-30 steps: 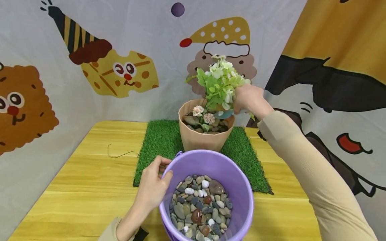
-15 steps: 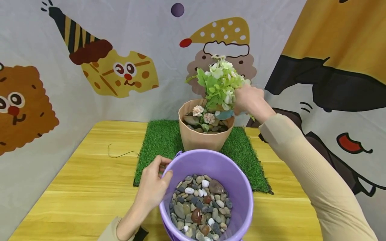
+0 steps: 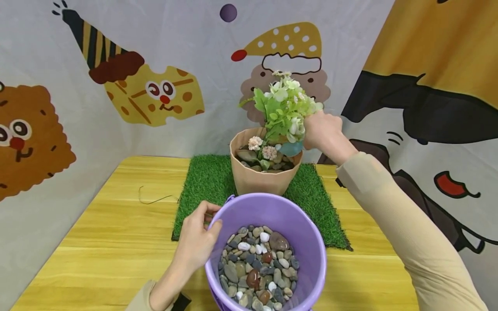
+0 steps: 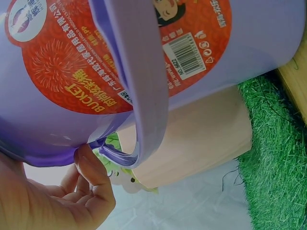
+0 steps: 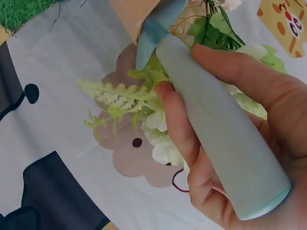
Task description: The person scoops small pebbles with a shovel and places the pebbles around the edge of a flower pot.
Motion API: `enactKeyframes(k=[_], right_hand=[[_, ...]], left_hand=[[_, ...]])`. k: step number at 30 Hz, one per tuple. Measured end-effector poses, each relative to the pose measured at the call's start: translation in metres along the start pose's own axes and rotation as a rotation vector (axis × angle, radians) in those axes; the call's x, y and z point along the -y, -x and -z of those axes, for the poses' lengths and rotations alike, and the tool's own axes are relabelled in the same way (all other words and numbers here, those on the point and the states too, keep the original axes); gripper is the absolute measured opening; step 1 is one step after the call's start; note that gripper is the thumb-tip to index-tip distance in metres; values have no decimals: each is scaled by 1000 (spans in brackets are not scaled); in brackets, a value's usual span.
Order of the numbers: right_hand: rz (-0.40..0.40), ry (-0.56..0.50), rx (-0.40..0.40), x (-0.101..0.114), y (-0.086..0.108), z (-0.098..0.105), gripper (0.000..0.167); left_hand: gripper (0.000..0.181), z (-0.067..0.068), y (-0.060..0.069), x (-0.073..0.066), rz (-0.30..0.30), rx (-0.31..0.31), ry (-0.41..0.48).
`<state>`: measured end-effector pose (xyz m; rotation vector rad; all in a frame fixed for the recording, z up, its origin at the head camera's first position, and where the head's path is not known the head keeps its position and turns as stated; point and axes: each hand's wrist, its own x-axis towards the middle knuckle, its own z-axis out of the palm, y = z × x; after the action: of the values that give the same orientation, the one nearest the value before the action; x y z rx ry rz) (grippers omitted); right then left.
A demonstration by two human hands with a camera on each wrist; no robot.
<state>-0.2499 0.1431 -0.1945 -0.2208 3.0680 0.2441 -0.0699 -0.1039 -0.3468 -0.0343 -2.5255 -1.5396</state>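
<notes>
My left hand [image 3: 196, 242] grips the rim of a purple bucket [image 3: 309, 246], thumb on one side and fingers on the other. Inside the bucket lies a layer of mixed pebbles [image 3: 254, 261]. In the right wrist view, my right hand [image 5: 249, 76] is wrapped around the pale grey-green handle of a small trowel [image 5: 220, 129] with a blue blade. That blade dips at the right rim of a peach flowerpot [image 3: 260, 183] holding stones. Green and white flowers [image 3: 284, 103] and pale pink blooms [image 3: 269, 152] stand in the pot. Leaves and my hand hide part of the pot's right side.
Under the pot lies a green artificial-grass mat [image 3: 210, 181] on a wooden table [image 3: 109, 242]. A thin dark strand [image 3: 155, 201] rests left of the mat. Behind hangs a cartoon-printed cloth [image 3: 194, 34]. The bucket's handle [image 4: 144, 81] hangs along its side.
My right hand has shifted slightly to the right, and the trowel's blue blade has turned so more of its face shows. The left hand and bucket stay nearly still.
</notes>
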Motion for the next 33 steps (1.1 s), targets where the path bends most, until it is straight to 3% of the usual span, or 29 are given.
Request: enactKeyframes(k=[4, 11, 14, 20, 23, 33], right_hand=[[-19, -5, -4, -1, 1, 4, 11], [-41, -121, -22, -12, 19, 5, 25], [-24, -175, -36, -20, 34, 2, 31], [15, -281, -53, -33, 71, -7, 14], [36, -323, -67, -37, 90, -13, 15], [161, -426, -225, -27, 151, -39, 10]], left_hand=[[23, 0, 0, 0, 5, 2, 1], [23, -1, 0, -1, 15, 8, 10], [23, -1, 0, -1, 15, 9, 12], [23, 1, -1, -1, 2, 1, 1], [23, 1, 0, -1, 1, 4, -2], [23, 1, 0, -2, 0, 6, -1]])
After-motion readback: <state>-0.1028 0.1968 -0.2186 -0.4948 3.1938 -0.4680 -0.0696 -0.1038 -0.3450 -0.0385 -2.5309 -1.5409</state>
